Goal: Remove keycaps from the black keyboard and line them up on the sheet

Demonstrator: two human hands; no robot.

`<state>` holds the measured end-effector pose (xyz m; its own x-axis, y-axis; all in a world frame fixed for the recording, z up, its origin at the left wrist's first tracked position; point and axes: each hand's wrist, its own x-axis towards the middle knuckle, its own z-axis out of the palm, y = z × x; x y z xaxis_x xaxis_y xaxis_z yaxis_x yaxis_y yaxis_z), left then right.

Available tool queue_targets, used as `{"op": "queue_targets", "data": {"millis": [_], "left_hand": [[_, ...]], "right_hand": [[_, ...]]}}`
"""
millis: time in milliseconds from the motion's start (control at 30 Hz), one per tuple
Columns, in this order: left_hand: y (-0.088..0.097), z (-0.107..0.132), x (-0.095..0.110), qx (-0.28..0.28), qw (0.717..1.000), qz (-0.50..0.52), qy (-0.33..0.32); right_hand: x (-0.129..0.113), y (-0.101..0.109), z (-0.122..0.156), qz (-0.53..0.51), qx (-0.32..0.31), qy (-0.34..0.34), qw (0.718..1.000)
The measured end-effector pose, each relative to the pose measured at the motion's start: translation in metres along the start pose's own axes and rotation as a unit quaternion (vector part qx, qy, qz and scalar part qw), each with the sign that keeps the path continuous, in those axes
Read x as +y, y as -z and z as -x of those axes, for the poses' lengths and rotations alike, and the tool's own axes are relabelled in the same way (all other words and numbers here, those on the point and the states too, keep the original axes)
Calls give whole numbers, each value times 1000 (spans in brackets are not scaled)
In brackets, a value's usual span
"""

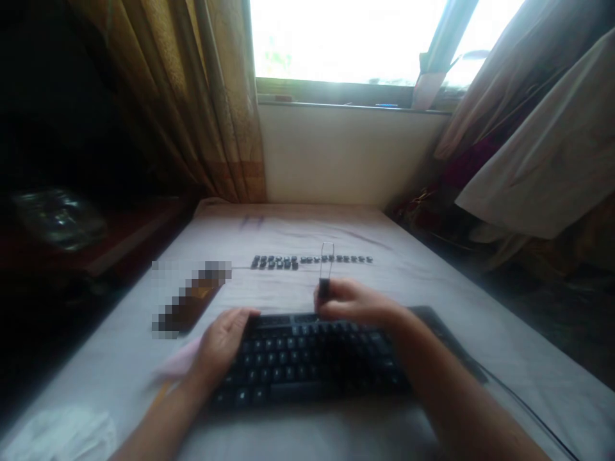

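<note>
black is the keyboard (288, 358), and it lies on the whitish sheet (480, 320), near the middle of its near edge, with its long side turned to me. my left hand (223, 339) rests at the keyboard's left end, the thumb along its far edge; i cannot tell if the hidden fingers are closed around it. my right hand (353, 299), above the far edge of the keyboard, is closed on the dark handle of a small wire tool (324, 288). its thin loop stands upward, and i cannot tell if something sits in it. farther on the sheet, between the keyboard and the far edge, small dark keys (279, 264) lie in two short rows, and to the right of these one single row (339, 258) continues. toward the left edge lie a brown thing (196, 298), too blurred to name, and a pink cloth (180, 362) just beside my left wrist. a cable (523, 404) goes from the keyboard's right side toward the near right corner. beyond the far edge are a yellowish curtain (235, 128) and a bright window (346, 41).
</note>
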<state>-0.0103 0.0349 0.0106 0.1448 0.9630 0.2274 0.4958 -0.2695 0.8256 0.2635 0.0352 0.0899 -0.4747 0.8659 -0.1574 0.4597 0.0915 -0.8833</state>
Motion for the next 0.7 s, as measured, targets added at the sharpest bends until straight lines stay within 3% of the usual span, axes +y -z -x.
{"op": "queue_targets", "data": {"millis": [100, 267, 700], "left_hand": [[0, 1, 2, 1, 1000, 0, 1], [1, 1, 2, -3, 1000, 0, 7], [0, 1, 3, -14, 1000, 9, 10]], "right_hand": [[8, -8, -8, -89, -4, -15, 996], [13, -22, -17, -122, -3, -8, 992], [18, -41, -24, -10, 47, 42, 998]]}}
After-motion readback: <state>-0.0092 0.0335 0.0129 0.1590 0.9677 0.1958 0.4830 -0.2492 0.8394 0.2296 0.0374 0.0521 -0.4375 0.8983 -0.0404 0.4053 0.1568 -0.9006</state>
